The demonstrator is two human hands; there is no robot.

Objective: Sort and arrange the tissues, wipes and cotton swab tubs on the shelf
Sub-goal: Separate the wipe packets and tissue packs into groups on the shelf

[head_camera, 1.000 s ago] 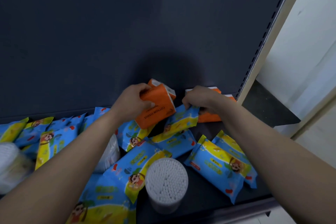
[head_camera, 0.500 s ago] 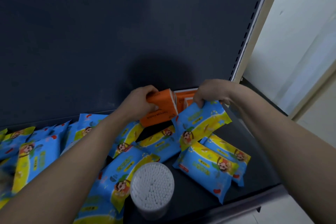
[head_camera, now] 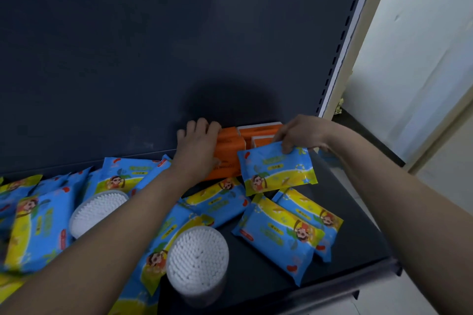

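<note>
Orange tissue packs [head_camera: 258, 133] stand against the dark back panel at the shelf's back right. My left hand [head_camera: 198, 147] lies flat with spread fingers on the leftmost orange tissue pack [head_camera: 230, 148], pressing it toward the others. My right hand [head_camera: 298, 134] pinches the top edge of a blue-and-yellow wipes pack [head_camera: 276, 169], lifted just in front of the orange packs. Several more wipes packs [head_camera: 281, 233] lie scattered over the shelf. A round cotton swab tub [head_camera: 197, 263] stands near the front edge, and a second swab tub [head_camera: 97, 210] lies partly under my left forearm.
The dark shelf deck [head_camera: 358, 233] ends at a front lip [head_camera: 332, 289]. The back panel [head_camera: 153, 71] rises behind everything. A slotted upright [head_camera: 337, 59] closes the right side, with a pale wall and floor beyond it.
My left hand has set the orange pack down beside the others and now lies flat on it. My right hand has lifted a wipes pack off the pile, toward the right.
</note>
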